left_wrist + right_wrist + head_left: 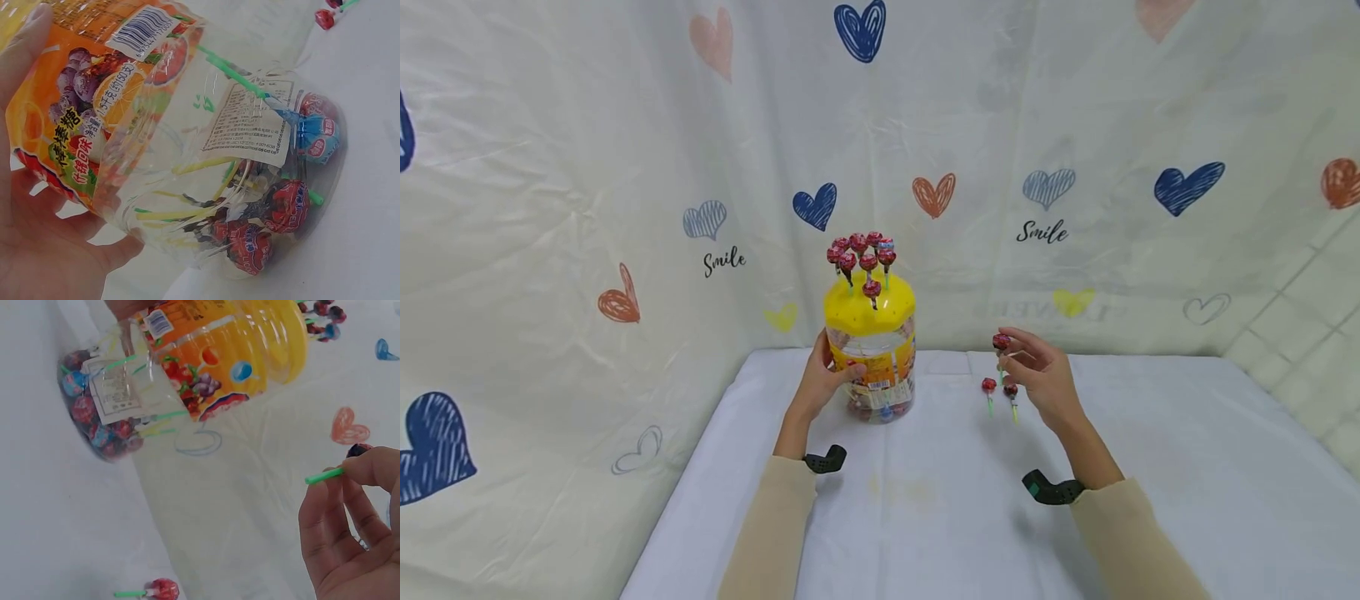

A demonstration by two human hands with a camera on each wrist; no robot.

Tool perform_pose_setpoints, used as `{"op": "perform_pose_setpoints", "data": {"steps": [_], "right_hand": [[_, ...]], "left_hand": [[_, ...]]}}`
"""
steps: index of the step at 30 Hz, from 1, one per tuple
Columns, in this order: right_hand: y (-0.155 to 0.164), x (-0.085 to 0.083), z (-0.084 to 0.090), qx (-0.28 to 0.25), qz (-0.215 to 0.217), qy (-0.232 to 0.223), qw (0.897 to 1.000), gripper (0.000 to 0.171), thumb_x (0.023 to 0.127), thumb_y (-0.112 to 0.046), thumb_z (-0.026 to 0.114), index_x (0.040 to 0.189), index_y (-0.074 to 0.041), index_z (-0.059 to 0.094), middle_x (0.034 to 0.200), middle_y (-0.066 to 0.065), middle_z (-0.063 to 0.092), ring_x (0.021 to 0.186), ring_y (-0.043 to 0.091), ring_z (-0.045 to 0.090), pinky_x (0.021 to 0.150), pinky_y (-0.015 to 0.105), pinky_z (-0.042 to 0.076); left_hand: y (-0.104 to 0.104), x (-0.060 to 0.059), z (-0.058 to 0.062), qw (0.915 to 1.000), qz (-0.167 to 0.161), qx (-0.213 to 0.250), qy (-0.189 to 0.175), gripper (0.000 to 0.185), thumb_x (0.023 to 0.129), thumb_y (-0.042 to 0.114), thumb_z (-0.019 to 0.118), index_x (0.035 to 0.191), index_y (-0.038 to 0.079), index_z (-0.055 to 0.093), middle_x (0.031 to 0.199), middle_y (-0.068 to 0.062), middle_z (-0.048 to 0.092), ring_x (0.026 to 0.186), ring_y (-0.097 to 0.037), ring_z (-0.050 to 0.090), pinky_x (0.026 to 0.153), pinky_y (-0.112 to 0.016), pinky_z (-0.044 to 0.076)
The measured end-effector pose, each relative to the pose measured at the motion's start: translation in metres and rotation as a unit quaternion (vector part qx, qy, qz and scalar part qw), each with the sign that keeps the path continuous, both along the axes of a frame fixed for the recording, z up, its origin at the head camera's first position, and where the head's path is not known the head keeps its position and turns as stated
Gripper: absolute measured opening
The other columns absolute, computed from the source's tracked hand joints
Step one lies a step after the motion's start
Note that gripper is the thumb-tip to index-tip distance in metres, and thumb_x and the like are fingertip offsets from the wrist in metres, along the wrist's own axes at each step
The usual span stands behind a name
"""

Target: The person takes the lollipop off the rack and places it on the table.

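A white-clothed table (1187,467) stands against a heart-printed cream backdrop (550,167).

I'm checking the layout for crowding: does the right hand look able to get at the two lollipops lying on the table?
Probably yes: the two lollipops lie just beside the right hand, unobstructed, though it already pinches a lollipop.

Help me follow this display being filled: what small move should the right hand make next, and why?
Probably carry the lollipop leftward toward the yellow lid and aim its stick at a free hole. The right hand pinches it by the green stick, well right of the jar. The left hand steadies the jar, several lollipops already stand in the lid, and two more lie on the table.
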State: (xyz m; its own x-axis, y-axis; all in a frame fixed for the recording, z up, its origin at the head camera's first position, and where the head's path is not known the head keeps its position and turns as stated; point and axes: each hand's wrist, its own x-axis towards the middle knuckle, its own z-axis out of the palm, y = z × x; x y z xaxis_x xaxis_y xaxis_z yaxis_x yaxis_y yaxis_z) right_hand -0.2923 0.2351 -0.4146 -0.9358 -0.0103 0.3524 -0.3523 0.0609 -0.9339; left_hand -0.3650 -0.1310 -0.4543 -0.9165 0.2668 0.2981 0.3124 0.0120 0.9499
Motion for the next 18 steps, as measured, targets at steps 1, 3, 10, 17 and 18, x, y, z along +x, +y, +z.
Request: {"op": "perform_pose_setpoints", "data": {"steps": [1, 3, 10, 17, 18], "right_hand": [[0.003, 0.000, -0.004, -0.011, -0.004, -0.004, 1.000, 0.045, 0.091, -0.007, 0.065, 0.135, -0.013, 0.055, 0.101, 0.002, 0.058, 0.083, 0.009, 0.064, 0.066, 0.025, 0.060], [0.009, -0.001, -0.011, -0.033, -0.014, -0.013, 0.999, 0.046, 0.091, -0.006, 0.065, 0.135, -0.013, 0.055, 0.100, 0.001, 0.058, 0.083, 0.008, 0.064, 0.065, 0.025, 0.059], [0.024, -0.001, -0.023, -0.101, -0.038, -0.034, 0.994, 0.048, 0.089, -0.007, 0.067, 0.135, -0.014, 0.056, 0.098, 0.000, 0.059, 0.082, 0.008, 0.063, 0.065, 0.024, 0.059], [0.040, -0.003, -0.036, -0.110, -0.072, -0.072, 0.989, 0.049, 0.089, -0.006, 0.067, 0.136, -0.017, 0.055, 0.098, 0.000, 0.057, 0.081, 0.010, 0.061, 0.063, 0.022, 0.059], [0.042, -0.004, -0.039, -0.108, -0.080, -0.079, 0.988, 0.048, 0.089, -0.005, 0.066, 0.135, -0.018, 0.056, 0.097, -0.001, 0.057, 0.081, 0.010, 0.061, 0.063, 0.023, 0.058]], "left_hand": [[0.000, 0.000, 0.000, 1.0000, -0.001, 0.001, 0.000, 0.083, 0.083, 0.035, 0.075, 0.147, 0.041, 0.023, 0.146, 0.000, 0.044, 0.139, -0.039, 0.035, 0.112, -0.054, 0.036], [0.000, -0.001, 0.001, 1.0000, -0.001, 0.002, 0.001, 0.083, 0.083, 0.035, 0.075, 0.147, 0.042, 0.023, 0.146, 0.001, 0.044, 0.139, -0.038, 0.035, 0.112, -0.054, 0.036], [-0.001, -0.001, 0.000, 0.9999, 0.007, -0.002, -0.010, 0.085, 0.080, 0.041, 0.076, 0.146, 0.045, 0.023, 0.146, 0.006, 0.044, 0.141, -0.035, 0.035, 0.112, -0.055, 0.035], [0.000, -0.002, -0.001, 1.0000, 0.001, 0.004, -0.008, 0.082, 0.083, 0.034, 0.075, 0.146, 0.043, 0.023, 0.147, 0.002, 0.042, 0.141, -0.037, 0.033, 0.113, -0.055, 0.035], [0.001, -0.003, -0.002, 1.0000, -0.001, 0.004, -0.007, 0.082, 0.083, 0.034, 0.074, 0.147, 0.042, 0.022, 0.147, 0.002, 0.042, 0.141, -0.037, 0.034, 0.113, -0.055, 0.035]]}}
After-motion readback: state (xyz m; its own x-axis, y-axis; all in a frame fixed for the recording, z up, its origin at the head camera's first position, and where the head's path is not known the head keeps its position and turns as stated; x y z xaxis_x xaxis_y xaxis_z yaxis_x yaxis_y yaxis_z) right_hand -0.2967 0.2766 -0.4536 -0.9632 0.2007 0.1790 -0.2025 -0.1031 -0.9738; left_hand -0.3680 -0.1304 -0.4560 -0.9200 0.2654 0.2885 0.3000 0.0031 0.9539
